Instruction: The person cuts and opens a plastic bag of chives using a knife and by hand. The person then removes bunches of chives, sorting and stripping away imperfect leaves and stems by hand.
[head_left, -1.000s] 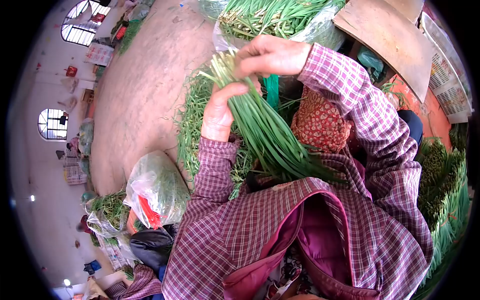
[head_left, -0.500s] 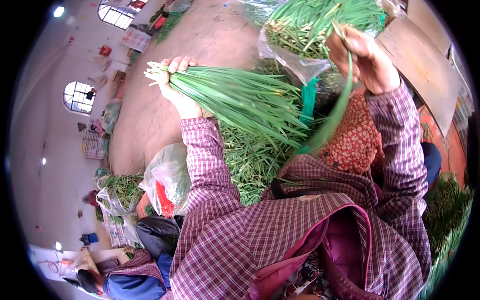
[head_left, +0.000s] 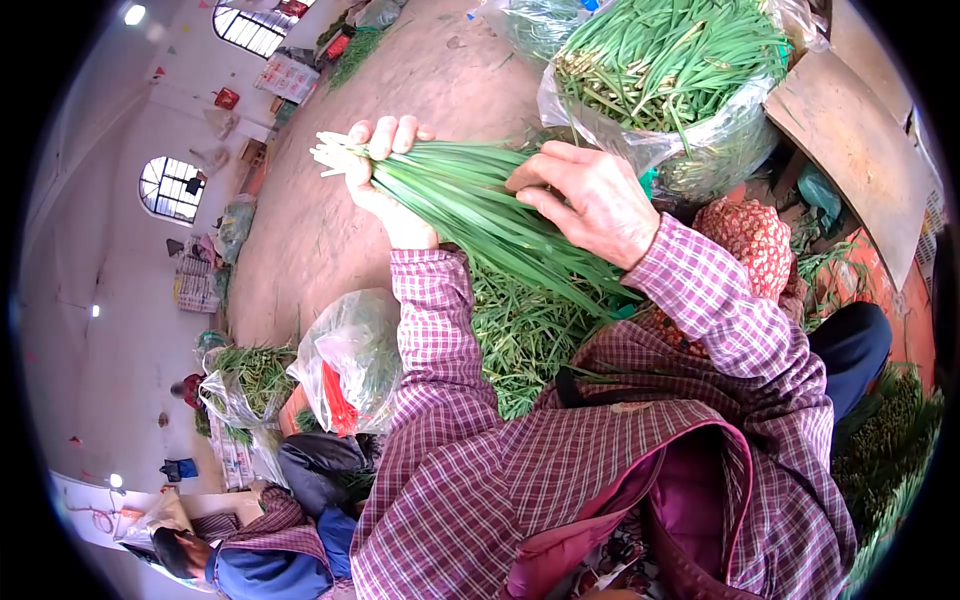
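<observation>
One bunch (head_left: 455, 190), clasped near its pale ends in the curled fingers of the left hand (head_left: 380, 205), above loose greens (head_left: 525, 335). At its leaves, bent fingers of the right hand (head_left: 600, 200), pinch unconfirmed; best to pick lightly, keeping the ends gathered.

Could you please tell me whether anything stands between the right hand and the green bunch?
Nothing visible does: the right hand is at the leaves of the bunch, though I cannot tell whether its fingertips touch. The left hand grips near the pale ends.
</observation>
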